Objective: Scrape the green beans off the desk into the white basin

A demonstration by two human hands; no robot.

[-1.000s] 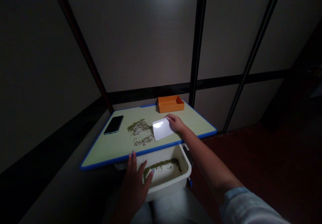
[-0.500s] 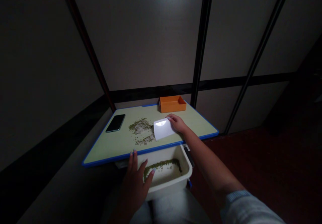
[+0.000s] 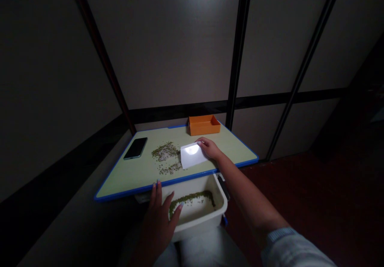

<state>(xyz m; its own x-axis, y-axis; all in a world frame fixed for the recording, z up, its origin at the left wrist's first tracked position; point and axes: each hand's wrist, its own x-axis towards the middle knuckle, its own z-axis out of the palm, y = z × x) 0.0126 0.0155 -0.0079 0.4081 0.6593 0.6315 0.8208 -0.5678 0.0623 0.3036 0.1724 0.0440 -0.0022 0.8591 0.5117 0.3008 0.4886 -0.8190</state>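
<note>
My right hand (image 3: 209,148) is closed on a white card (image 3: 192,155) that stands on edge on the pale green table (image 3: 132,175), its lower edge right of a scatter of small green beans (image 3: 166,157). My left hand (image 3: 160,215) lies with spread fingers on the near left rim of a white tub (image 3: 210,215) held under the table's blue front edge. A band of the same green beans (image 3: 192,198) lies inside the tub.
An orange open box (image 3: 204,124) stands at the table's back edge. A dark phone (image 3: 135,148) lies flat at the left. Dark panelled walls with black posts close in behind the table. My lap is under the tub.
The white card and my right hand have shifted slightly left toward the beans. My left hand and the tub stay put; the view has moved a little.
</note>
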